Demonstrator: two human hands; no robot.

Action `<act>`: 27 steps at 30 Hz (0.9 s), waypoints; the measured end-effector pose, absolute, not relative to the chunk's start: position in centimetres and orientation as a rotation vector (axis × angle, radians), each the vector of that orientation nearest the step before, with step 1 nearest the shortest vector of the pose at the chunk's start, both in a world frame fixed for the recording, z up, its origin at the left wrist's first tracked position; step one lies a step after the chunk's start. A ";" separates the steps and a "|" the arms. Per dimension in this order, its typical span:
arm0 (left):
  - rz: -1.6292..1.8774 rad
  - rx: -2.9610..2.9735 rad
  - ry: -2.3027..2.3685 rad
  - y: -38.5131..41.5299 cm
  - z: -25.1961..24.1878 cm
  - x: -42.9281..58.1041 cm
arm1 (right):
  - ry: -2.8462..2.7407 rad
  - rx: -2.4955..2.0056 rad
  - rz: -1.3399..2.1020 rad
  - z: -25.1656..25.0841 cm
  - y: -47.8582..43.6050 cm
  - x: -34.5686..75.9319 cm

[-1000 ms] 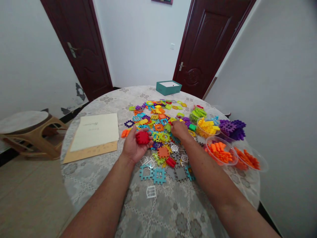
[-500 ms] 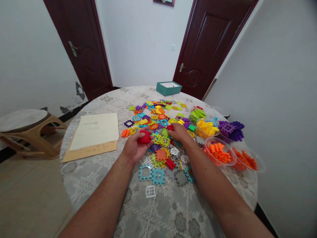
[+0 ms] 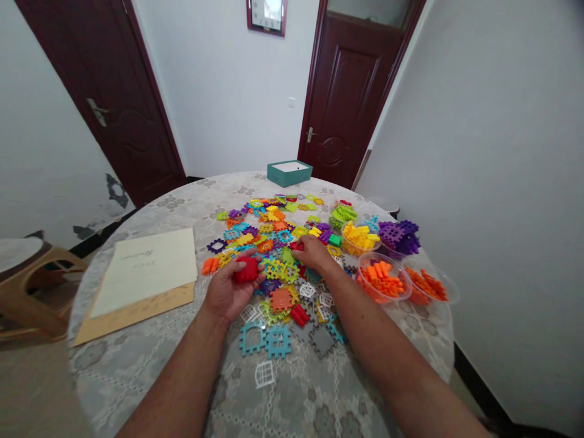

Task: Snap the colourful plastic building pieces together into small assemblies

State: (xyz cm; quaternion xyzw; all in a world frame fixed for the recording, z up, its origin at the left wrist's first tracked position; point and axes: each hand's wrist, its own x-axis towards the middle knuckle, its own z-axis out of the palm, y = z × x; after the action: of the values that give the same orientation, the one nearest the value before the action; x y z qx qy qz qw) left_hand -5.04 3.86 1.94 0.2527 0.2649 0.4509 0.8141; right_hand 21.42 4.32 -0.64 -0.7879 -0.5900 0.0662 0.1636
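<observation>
Red plastic building pieces (image 3: 247,269) rest in my left hand (image 3: 230,289), palm up, with the thumb pressed over them. My right hand (image 3: 311,252) reaches into the middle of the pile, its fingers closed on another red building piece (image 3: 297,246), partly hidden by the fingers. Around both hands lies a mixed heap of notched plastic pieces. Close by are an orange square (image 3: 281,299), a red piece (image 3: 300,314) and a lime green piece (image 3: 287,255). Nearer me lie blue window-frame pieces (image 3: 278,340) and a white lattice window (image 3: 264,373).
To the right stand clear tubs of sorted pieces: orange (image 3: 384,280), yellow (image 3: 360,237), green (image 3: 343,216) and purple (image 3: 398,237). A teal box (image 3: 289,173) sits at the table's far edge. Paper sheets (image 3: 148,261) lie on the left, and a stool (image 3: 31,286) stands beyond.
My view has shifted, so the table sits lower and further left. Both hands stay in much the same places over the pile, the left still holding red pieces.
</observation>
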 end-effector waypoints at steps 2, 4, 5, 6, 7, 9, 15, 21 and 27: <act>0.962 0.536 0.567 3.9 1.9 -5.0 | -1.618 -2.220 0.211 -0.8 4.1 21.5; 0.963 0.536 0.566 3.9 1.8 -5.0 | -1.559 -2.174 0.207 -1.0 4.0 21.7; 0.964 0.538 0.563 3.8 1.8 -5.0 | -1.546 -2.141 0.196 -1.3 3.9 21.9; 0.963 0.540 0.559 3.8 1.8 -5.1 | -1.528 -2.103 0.189 -1.5 3.9 22.0; 0.962 0.543 0.555 3.8 1.8 -5.1 | -1.503 -2.065 0.188 -1.8 4.0 22.2; 0.962 0.545 0.549 3.8 1.8 -5.1 | -1.432 -2.004 0.206 -2.3 4.1 22.5; 0.956 0.532 0.532 3.8 1.8 -5.1 | -1.223 -1.931 0.201 -2.0 3.8 23.0; 0.983 0.541 0.543 3.7 1.8 -4.9 | -1.121 -1.614 0.181 2.3 2.1 21.9; 1.010 0.586 0.551 3.6 1.7 -4.5 | -1.435 -1.451 0.030 6.1 -1.0 16.1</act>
State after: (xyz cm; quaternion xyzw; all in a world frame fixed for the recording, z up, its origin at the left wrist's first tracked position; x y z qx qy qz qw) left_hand -4.52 3.57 1.69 0.2733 0.2566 0.4706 0.7987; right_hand 16.08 -1.00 6.13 -0.6058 -0.5994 0.0127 0.5230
